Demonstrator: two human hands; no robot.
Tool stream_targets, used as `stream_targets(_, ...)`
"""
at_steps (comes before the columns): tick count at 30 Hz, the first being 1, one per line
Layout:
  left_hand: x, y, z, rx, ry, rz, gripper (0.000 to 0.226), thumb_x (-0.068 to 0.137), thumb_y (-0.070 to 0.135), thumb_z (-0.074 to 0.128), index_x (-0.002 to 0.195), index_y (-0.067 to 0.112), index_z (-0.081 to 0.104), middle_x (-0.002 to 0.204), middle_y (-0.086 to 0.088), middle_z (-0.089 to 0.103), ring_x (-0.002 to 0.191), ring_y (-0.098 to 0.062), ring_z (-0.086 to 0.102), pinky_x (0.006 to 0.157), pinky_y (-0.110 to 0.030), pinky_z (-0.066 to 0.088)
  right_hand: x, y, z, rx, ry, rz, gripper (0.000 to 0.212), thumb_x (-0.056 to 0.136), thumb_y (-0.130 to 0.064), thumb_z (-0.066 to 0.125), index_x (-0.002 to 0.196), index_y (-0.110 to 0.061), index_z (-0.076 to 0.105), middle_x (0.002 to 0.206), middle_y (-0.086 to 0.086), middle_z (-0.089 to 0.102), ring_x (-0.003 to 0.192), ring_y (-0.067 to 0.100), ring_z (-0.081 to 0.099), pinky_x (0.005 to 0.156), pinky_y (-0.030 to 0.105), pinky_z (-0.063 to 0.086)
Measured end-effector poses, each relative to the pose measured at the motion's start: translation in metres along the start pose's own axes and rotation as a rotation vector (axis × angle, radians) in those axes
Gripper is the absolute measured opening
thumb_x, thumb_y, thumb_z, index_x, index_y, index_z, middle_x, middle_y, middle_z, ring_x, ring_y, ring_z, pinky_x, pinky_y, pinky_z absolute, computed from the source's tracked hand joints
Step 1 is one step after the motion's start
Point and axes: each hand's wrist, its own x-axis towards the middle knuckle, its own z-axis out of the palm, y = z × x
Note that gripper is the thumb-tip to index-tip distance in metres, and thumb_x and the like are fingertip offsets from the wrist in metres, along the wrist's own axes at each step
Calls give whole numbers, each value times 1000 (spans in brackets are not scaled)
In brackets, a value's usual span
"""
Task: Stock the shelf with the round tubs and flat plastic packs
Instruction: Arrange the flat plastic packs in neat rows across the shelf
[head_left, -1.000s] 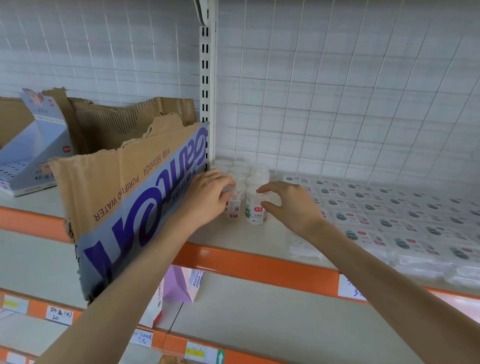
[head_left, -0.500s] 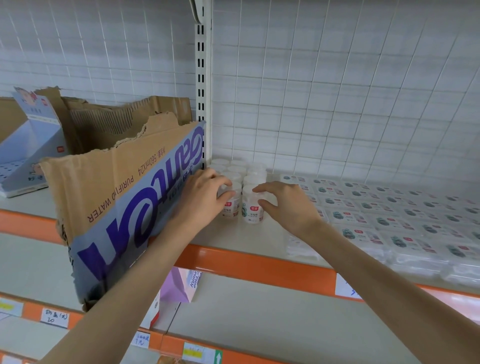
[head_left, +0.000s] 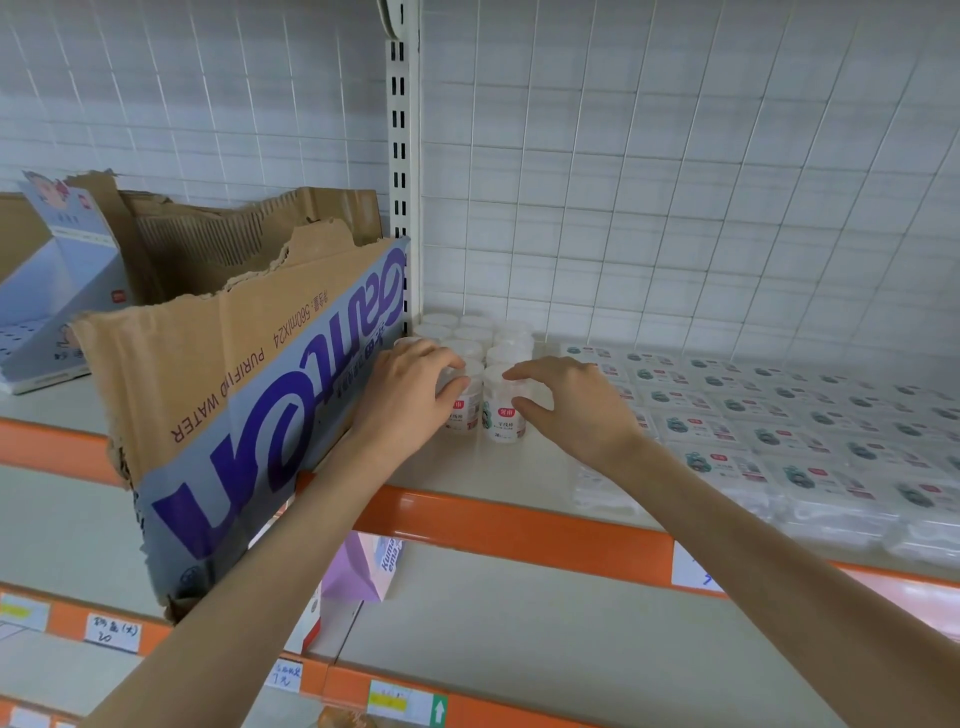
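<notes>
Several round white tubs with red-labelled fronts stand in rows at the left end of the shelf, against the upright. My left hand curls round the front left tub. My right hand grips the front right tub, index finger on its lid and thumb on its side. Flat plastic packs lie in rows across the shelf to the right of the tubs.
A torn cardboard water box leans on the shelf to the left, touching my left forearm. A blue display carton stands far left. A purple box sits on the shelf below. Price labels line the orange shelf edges.
Both hands stay on the two front tubs; the view has shifted slightly, and the tubs sit in about the same place.
</notes>
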Motion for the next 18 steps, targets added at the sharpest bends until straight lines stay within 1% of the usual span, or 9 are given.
stream_targets(3,-1,1,0,3,-20,-5,33,93,36,60,117,15,67,121,-1,64,120,-22,53,104,-45,42,-1,-2,-1,6,3,-1,34,94,-24,61,128,-24,64,132,-6,62,124,14,54,104,35,45)
stream_targets(5,-2,3,-1,-39,-13,-29,37,95,36,55,124,14,63,126,-3,62,124,-21,50,108,-40,39,-2,-2,-1,9,8,0,34,94,-24,60,127,-24,63,132,-6,62,123,15,54,103,35,45)
stream_targets(7,-6,5,-5,-97,46,-65,35,99,29,51,128,11,59,130,-5,60,125,-22,50,106,-33,34,-2,-2,-1,19,25,3,34,94,-24,60,127,-24,63,131,-6,61,121,15,54,101,34,45)
stream_targets(9,-13,5,-10,-106,120,-99,33,100,19,50,131,10,57,132,-7,58,125,-22,50,103,-29,32,-2,-2,-1,37,58,8,32,94,-24,60,125,-23,64,128,-5,62,117,15,54,99,31,44)
stream_targets(11,-19,0,-15,-90,150,-127,34,99,10,49,133,10,56,134,-7,57,126,-23,50,105,-32,35,-1,-1,-1,78,123,17,28,93,-24,61,121,-23,66,122,-5,65,114,14,56,96,29,45)
stream_targets(13,-23,-7,-17,-67,122,-147,41,95,2,50,135,12,54,138,-5,54,128,-23,49,107,-35,39,0,-1,-2,156,227,33,22,92,-21,62,112,-22,70,114,-5,68,108,12,59,93,29,48)
stream_targets(14,-25,-10,-18,-56,87,-154,45,93,-2,52,136,12,54,141,-4,53,130,-22,48,109,-35,38,0,-1,-3,188,269,40,19,92,-20,62,108,-22,72,110,-6,68,104,11,60,90,29,49)
stream_targets(16,-29,-16,-18,-42,16,-147,54,88,-7,57,137,14,52,143,-3,51,133,-20,45,110,-28,31,-1,-2,-5,209,309,47,16,92,-18,62,103,-23,73,105,-7,69,100,9,61,87,26,48)
stream_targets(18,-30,-19,-18,-45,-7,-146,58,85,-8,62,138,15,53,141,-4,52,133,-18,45,106,-22,27,-2,-2,-5,196,302,48,16,92,-17,61,102,-23,73,104,-8,69,100,8,60,87,24,48)
